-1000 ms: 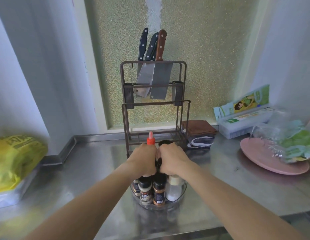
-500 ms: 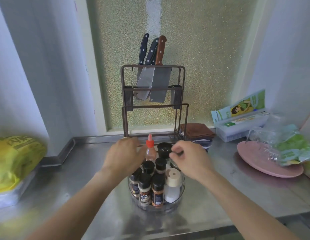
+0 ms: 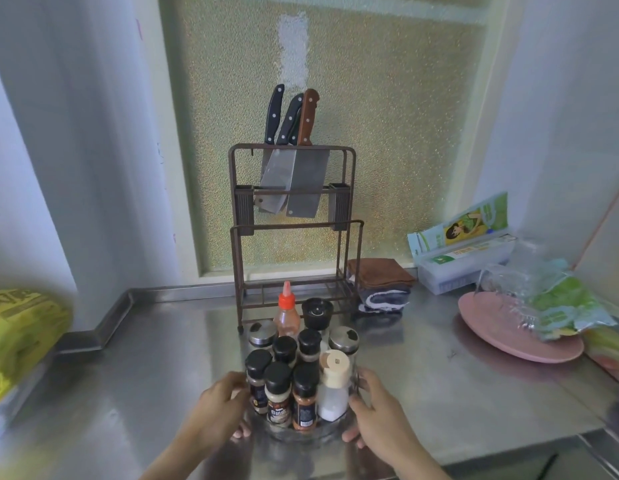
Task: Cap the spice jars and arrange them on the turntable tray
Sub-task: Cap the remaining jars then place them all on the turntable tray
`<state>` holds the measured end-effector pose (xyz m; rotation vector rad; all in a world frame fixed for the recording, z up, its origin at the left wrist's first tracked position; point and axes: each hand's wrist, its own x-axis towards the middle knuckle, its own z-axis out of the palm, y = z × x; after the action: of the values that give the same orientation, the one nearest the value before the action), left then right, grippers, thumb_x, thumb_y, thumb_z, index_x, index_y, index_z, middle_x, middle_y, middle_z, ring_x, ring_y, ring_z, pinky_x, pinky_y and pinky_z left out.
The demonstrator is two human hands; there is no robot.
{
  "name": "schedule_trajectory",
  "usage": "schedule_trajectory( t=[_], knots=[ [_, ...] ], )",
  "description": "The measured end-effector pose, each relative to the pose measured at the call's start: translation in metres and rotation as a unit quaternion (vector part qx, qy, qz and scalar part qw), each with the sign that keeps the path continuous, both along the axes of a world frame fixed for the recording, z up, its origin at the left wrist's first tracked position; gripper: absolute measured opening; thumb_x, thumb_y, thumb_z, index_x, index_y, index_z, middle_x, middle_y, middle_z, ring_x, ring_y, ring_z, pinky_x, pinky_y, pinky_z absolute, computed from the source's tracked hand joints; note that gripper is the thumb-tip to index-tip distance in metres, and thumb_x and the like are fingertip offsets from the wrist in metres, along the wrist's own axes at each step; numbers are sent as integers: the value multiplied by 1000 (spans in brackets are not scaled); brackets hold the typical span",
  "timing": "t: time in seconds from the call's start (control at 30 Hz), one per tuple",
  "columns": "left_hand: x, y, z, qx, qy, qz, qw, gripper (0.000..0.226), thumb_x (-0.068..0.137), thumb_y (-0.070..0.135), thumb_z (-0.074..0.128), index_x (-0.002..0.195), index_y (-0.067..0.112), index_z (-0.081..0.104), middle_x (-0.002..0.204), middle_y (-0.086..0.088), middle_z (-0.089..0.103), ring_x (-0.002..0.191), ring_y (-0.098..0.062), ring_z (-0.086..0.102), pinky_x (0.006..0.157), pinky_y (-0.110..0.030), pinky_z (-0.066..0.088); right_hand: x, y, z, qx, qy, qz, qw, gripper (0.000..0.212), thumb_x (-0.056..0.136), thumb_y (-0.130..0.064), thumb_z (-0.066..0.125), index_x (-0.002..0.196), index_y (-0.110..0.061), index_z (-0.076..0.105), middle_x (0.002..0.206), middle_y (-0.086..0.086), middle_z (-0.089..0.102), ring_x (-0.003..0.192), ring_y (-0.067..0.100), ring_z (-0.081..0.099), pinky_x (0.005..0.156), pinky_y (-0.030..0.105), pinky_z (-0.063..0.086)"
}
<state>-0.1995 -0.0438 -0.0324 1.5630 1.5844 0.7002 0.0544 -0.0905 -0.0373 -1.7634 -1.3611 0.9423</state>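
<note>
Both hands dropped; fingers (image 3: 239, 432) flank turntable tray (image 3: 301, 435).

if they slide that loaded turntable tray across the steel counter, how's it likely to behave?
The turntable tray probably slides readily: the steel counter looks smooth. It is packed with tall, narrow spice jars, so it is likely top-heavy and a jerk could tip them. Left hand and right hand on opposite sides should curb spinning.

No legible text anywhere. Spice jars (image 3: 277, 400) at lower centre carry labels, print too blurred. Yellow bag (image 3: 20, 327) at far left and green box (image 3: 463, 230) at right show unreadable markings.
</note>
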Motion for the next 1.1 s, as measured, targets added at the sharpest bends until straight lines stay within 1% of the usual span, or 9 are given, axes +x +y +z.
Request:
schedule_trajectory(
  t=[0.1,0.17,0.27,0.43,0.53,0.67,0.8,0.97,1.1],
  knots=[
    [4,3,2,-15,-40,13,999,28,102,10,45,128,16,52,110,-9,71,68,-36,77,66,-47,65,-2,6,-4,-7,27,-28,999,38,105,-16,45,141,-27,42,116,-3,61,60,27,76,50,31,58],
    [5,6,3,-29,-76,22,996,30,103,12,45,132,17,51,93,-19,76,66,-39,76,64,-46,65,-4,8,-5,-14,49,-44,998,35,106,-16,41,139,-27,44,119,2,61,59,29,76,54,32,61],
    [7,11,3,-22,-57,6,998,28,104,15,42,129,16,54,68,-16,76,60,-35,75,62,-43,65,-6,10,-6,-15,79,-64,995,31,106,-15,39,132,-28,47,111,5,67,57,33,76,59,40,64],
    [8,11,3,28,13,-1,1000,32,102,13,43,130,16,58,97,-11,80,59,-25,77,65,-35,64,-7,13,-9,15,61,-70,996,31,105,-8,38,126,-19,58,89,13,75,51,35,73,56,40,63],
    [6,7,5,32,-12,-3,999,31,102,12,43,127,16,60,96,-5,80,58,-29,77,58,-32,62,-5,15,-8,24,44,-59,997,31,104,-3,39,122,-16,60,69,14,76,50,37,71,51,35,60],
    [-3,6,7,44,-56,9,997,36,104,10,44,137,11,57,129,1,69,51,-27,73,49,-33,59,-11,18,-4,31,29,-42,998,28,104,-2,41,121,-15,59,61,12,74,49,37,71,56,38,61],
    [-26,4,14,55,-50,22,997,38,101,5,42,133,15,58,124,5,69,50,-27,73,52,-31,60,-32,23,3,43,18,-17,999,27,105,-4,41,116,-21,58,59,13,74,51,35,72,66,44,63],
    [-79,3,17,59,-28,53,996,38,97,7,41,125,21,61,122,7,73,51,-26,74,58,-28,60,-79,42,6,51,32,37,998,24,106,-6,41,114,-22,58,60,14,74,52,37,72,63,44,62],
    [-130,5,22,55,-19,97,994,41,93,4,40,117,22,68,107,1,78,50,-27,74,61,-32,62,-132,66,-2,41,39,80,995,23,107,-10,40,117,-22,57,66,14,76,53,35,73,69,52,63]
  ],
)
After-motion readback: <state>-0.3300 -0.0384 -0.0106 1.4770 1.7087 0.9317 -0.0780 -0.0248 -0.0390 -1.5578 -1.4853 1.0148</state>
